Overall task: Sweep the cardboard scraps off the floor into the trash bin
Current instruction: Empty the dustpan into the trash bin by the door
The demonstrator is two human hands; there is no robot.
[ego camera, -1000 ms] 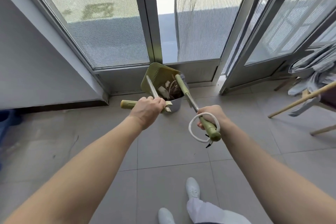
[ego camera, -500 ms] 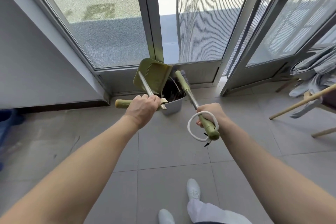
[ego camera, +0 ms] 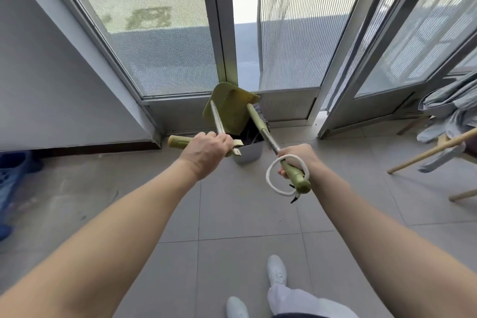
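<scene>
A small grey trash bin (ego camera: 249,153) stands on the tiled floor against the glass door's base. My left hand (ego camera: 206,151) grips the handle of an olive green dustpan (ego camera: 229,108), which is tipped up steeply over the bin's mouth, its pan showing no scraps. My right hand (ego camera: 296,159) holds the green broom handle (ego camera: 260,125); the shaft slants down behind the bin, its bristles mostly hidden. A white cord loop (ego camera: 273,181) hangs from the handle's end. Inside the bin it is dark; I cannot make out the scraps.
Glass and mesh doors (ego camera: 165,41) close off the far side, with a grey wall (ego camera: 38,80) at left. Wooden chair legs (ego camera: 428,153) and draped grey cloth (ego camera: 454,111) stand at right. A blue object (ego camera: 10,181) sits at the left edge. My white shoes (ego camera: 277,270) are below.
The dustpan has been tilted up from nearly flat to steep over the bin. The cardboard scraps seen in its pan a second ago are no longer visible. Both hands moved little.
</scene>
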